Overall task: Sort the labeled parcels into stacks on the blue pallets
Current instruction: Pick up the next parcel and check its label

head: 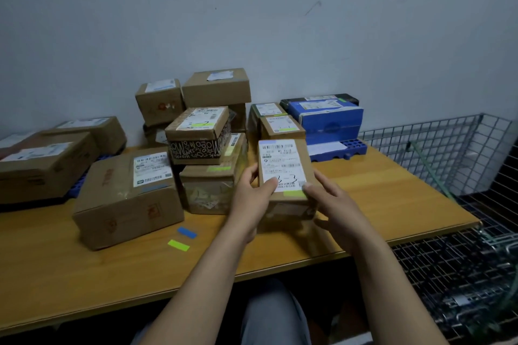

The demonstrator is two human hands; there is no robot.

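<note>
Brown cardboard parcel (283, 173), small and oblong, is held label-up over the near right part of the wooden counter (392, 193); whether its base rests on the board or is lifted clear cannot be told. The left hand (252, 196) grips its left side, thumb pressed on the white label; the right hand (333, 202) grips the right side likewise, thumb at the label's near corner. The label bears a handwritten mark and a green strip at its near edge. Step in hand, as judged: reading the label to settle the destination. A blue plastic pallet (351, 148) lies just beyond at the far right, carrying a blue carton (330, 120); two small green-stripped cardboard parcels (281, 127) stand just left of it. A second blue pallet (80, 182) shows under the large boxes at left. The next move likely calls for carrying the parcel to the matching stack and setting it down squarely, so nothing topples. Which stack matches cannot be confirmed; the marks are too small to read.
</note>
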